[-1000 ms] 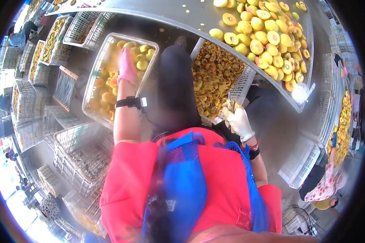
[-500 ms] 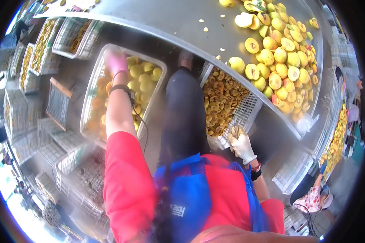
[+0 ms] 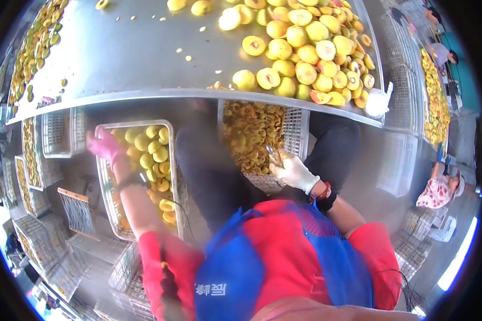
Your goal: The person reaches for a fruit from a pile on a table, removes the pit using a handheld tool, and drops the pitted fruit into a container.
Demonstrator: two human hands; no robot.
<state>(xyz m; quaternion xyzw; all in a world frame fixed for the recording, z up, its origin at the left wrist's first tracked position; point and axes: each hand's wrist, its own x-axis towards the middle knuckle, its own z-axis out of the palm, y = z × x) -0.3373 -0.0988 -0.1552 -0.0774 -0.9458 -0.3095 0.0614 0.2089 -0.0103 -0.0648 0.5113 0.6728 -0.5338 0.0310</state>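
Also has plastic crates [image 3: 51, 249] stacked left — plus a stool-looking thing [image 3: 77, 211] near them — and a spotted-shirt person [image 3: 432, 193] far right.

a worker in a red shirt [image 3: 284, 246] and blue apron [image 3: 230, 267] sits at a metal table [image 3: 128, 59], the pink-gloved left hand [image 3: 104, 145], blurred, at the far left corner of a plastic crate [image 3: 136, 124] of yellow fruit [image 3: 154, 152]. the white-gloved right hand [image 3: 292, 171] grips a small metal tool [image 3: 270, 152] by the near edge of a scrap crate [image 3: 295, 132]. halved fruit [image 3: 305, 51] lies heaped toward the table's near right corner, beside a pale bundle [image 3: 377, 102].
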